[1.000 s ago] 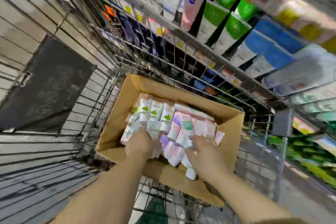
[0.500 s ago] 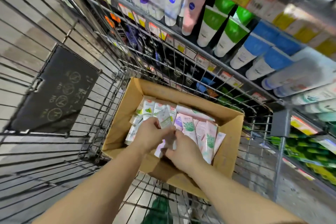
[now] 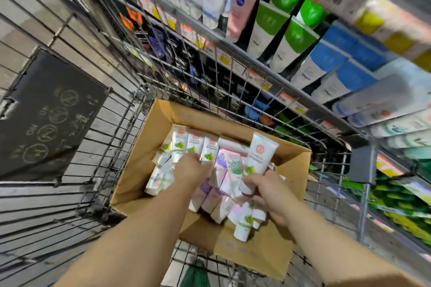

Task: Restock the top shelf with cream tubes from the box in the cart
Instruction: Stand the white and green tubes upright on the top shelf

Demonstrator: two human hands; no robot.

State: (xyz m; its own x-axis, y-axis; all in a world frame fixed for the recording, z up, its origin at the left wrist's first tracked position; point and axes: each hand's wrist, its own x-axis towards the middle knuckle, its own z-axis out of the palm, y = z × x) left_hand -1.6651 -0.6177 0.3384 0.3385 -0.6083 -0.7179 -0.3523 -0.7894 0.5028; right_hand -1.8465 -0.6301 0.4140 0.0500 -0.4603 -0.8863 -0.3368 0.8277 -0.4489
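1. Cream tubes [image 3: 210,154] fill the cardboard box [image 3: 149,151] sitting in the wire cart [image 3: 112,109]; so this looks like the picking-up step, nothing shelved from this handful yet.
2. Right hand [image 3: 268,191] is wrapped round a white tube [image 3: 258,154], raised above the rest; left hand [image 3: 193,168] is down among the tubes, fingers curled, can't tell what it's got.
3. Next move probably: lift the handful clear of the box and reach up to the shelf [image 3: 303,37] beside the cart; mind the cart's rim on the way.

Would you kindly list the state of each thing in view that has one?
Brown cardboard box: open, in the cart, holding tubes.
White cream tube with green leaf print: lifted, cap down.
Right hand: grips that tube.
Left hand: down among the boxed tubes; grip hidden.
Grey wire cart: parked beside the shelves.
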